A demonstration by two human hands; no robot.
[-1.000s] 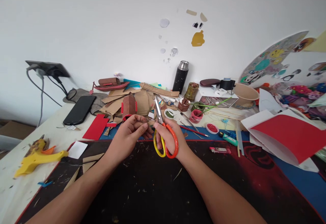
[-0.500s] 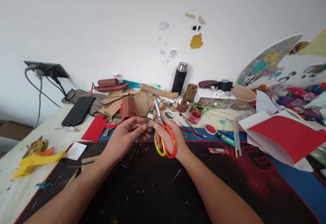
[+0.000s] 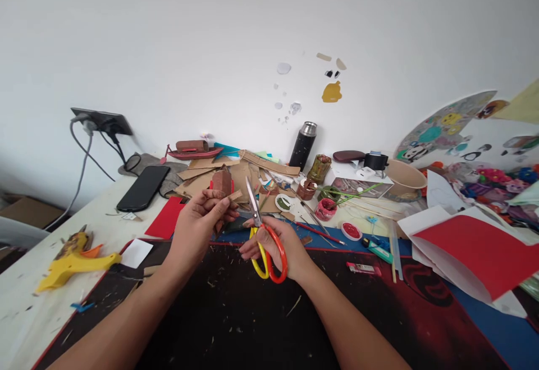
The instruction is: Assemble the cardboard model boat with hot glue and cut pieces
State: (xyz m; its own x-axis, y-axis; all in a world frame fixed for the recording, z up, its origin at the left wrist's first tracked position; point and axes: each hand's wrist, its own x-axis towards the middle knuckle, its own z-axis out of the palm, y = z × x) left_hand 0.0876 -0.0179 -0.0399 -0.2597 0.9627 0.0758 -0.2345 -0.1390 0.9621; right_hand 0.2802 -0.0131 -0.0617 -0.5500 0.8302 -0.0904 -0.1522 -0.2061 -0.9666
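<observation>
My left hand (image 3: 201, 219) is closed, with a small strip of brown cardboard (image 3: 236, 195) pinched between thumb and fingers. My right hand (image 3: 280, 245) holds a pair of scissors (image 3: 269, 252) with one yellow and one orange handle loop; the blades point up and away, close together. A gap lies between the blades and the cardboard strip. Just behind my left hand stands a small brown model piece with red sides (image 3: 222, 179), its lower part hidden by my fingers. Loose cardboard scraps (image 3: 197, 182) lie behind it.
A yellow glue gun (image 3: 76, 266) and a black phone (image 3: 143, 188) lie at left. Open paint pots (image 3: 325, 209), a thermos (image 3: 304, 146) and a red model boat (image 3: 196, 152) stand at the back. Red paper (image 3: 475, 252) lies right, beyond the dark mat (image 3: 248, 325).
My hands have moved apart. The scissors have come away from the cardboard strip, which my left hand now holds tilted upward. The camera view has shifted, so the wall and table appear lower.
</observation>
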